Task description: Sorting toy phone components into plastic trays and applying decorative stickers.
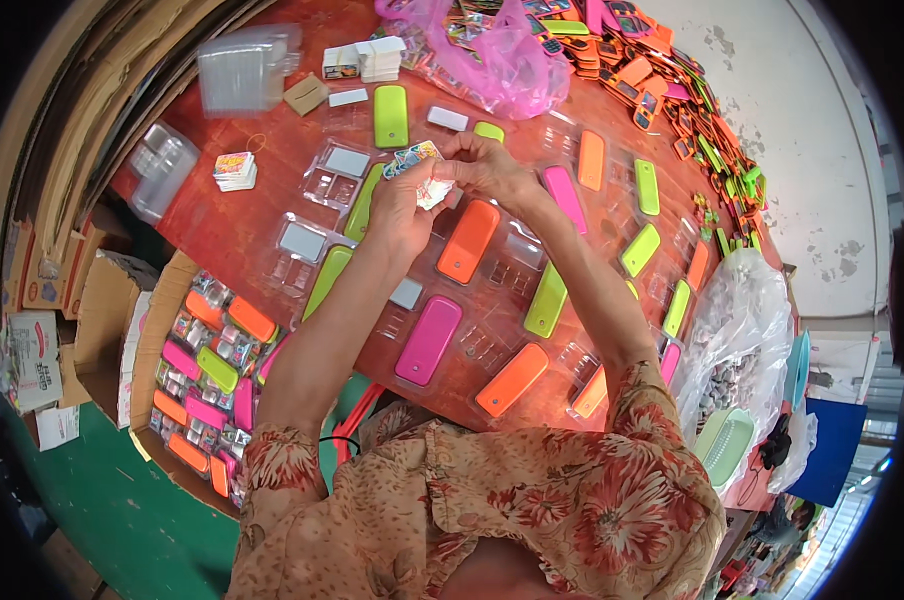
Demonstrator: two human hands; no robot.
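Both hands meet over the red table (242,130). In my left hand (400,208) is a small bunch of printed cards (414,157), colourful at the top, with whitish pieces (434,193) below by the palm. The fingers of my right hand (492,170) are closed in a pinch at the edge of the bunch; whether they grip a card is hidden. Beneath my hands lie clear plastic blister trays (334,172) holding coloured oblong cases, among them a lime-green case (391,117) and an orange case (469,241). A magenta case (429,340) lies nearer me.
A card stack (235,171) and white boxes (380,59) stand at the left and back. A pink plastic bag (517,65) lies behind, beside a heap of orange pieces (637,75). An open carton (142,390) of packed cases stands lower left; a clear bag (737,330) sits right.
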